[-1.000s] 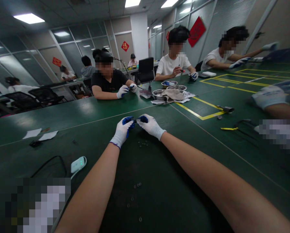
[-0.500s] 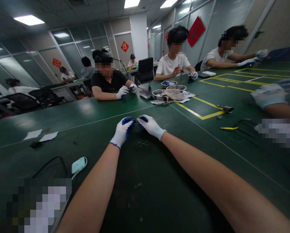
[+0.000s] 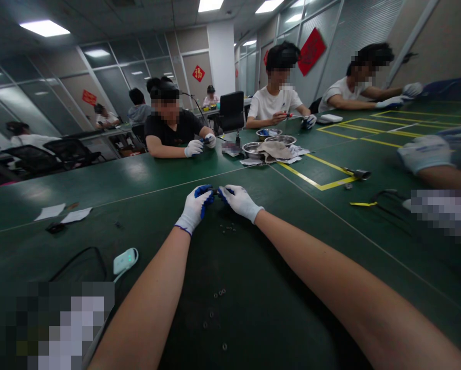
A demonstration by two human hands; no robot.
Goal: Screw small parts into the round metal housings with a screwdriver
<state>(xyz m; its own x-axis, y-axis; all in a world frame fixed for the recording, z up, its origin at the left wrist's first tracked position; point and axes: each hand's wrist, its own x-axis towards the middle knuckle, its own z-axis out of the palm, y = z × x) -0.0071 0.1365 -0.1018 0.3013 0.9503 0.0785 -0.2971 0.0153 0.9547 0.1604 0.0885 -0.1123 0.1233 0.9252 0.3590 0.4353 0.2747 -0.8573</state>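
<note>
Both of my hands wear white gloves with blue-coated fingers, and they meet above the green table (image 3: 253,288). My left hand (image 3: 195,204) is closed round one end of a small dark part (image 3: 215,192). At the part's other end, the fingertips of my right hand (image 3: 239,201) are pinched together. Most of the part is hidden by the gloves, so its kind cannot be made out. Just below the hands lies a group of small metal rings (image 3: 228,227), like nuts or washers. More small rings (image 3: 220,293) are scattered nearer to me, between my forearms.
Metal bowls (image 3: 253,149) with a cloth (image 3: 275,150) stand beyond my hands. A pale device (image 3: 125,261) with a cable and some papers (image 3: 77,215) lie left. A co-worker's gloved hand (image 3: 425,153) is at right, near a metal cylinder (image 3: 363,174). Other people sit across.
My right hand has shifted very slightly down and away from the left, so a little more of the dark part shows. My left hand stays almost still.
</note>
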